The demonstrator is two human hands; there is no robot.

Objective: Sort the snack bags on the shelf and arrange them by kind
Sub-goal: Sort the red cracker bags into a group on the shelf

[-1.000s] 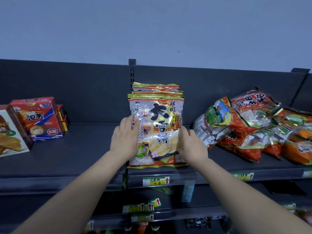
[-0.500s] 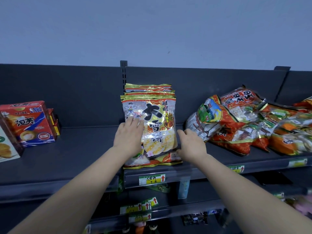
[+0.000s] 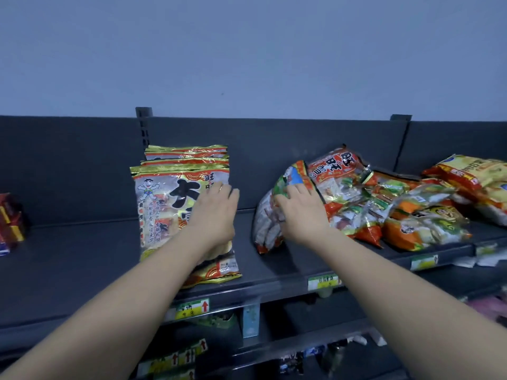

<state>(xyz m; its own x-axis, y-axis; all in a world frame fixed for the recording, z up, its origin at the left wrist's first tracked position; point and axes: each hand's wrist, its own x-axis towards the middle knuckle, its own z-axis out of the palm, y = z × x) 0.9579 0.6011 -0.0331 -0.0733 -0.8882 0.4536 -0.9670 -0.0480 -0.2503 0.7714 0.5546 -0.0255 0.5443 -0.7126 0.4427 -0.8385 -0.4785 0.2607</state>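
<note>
Red boxes (image 3: 11, 223): I see them well to the left of the stack of gold-edged bags, on the same board, cut off by the frame edge.
Shelf (image 3: 68, 256): dark grey with a dark back panel. I see bare board between the boxes and the stack.
Stack of gold-edged bags (image 3: 164, 204): several alike bags stand upright one behind another, with their backs toward the panel. The front bag shows a cartoon figure and large black characters. This is my landmark.
Left hand (image 3: 216, 215): it lies flat against the right half of the stack's front bag. The fingers are straight and released, touching but not gripping.
Price tag (image 3: 192, 308): a yellow-green tag with a red arrow sits on the shelf lip just below the stack.
Right hand (image 3: 301, 212): just right of the stack, it rests on the leaning bag. The fingers are laid fairly straight over its blue-green top corner, loose rather than clenched.
Leaning bag (image 3: 264, 229): a pale, see-through bag, the first one right of the stack and apart from it, propped against the heap.
Heap of mixed bags (image 3: 384, 204): further right of the stack, red, orange and green bags lie tumbled over one another.
Yellow bags (image 3: 472, 176): farthest right of the stack, these lie on top of the heap's far end.
</note>
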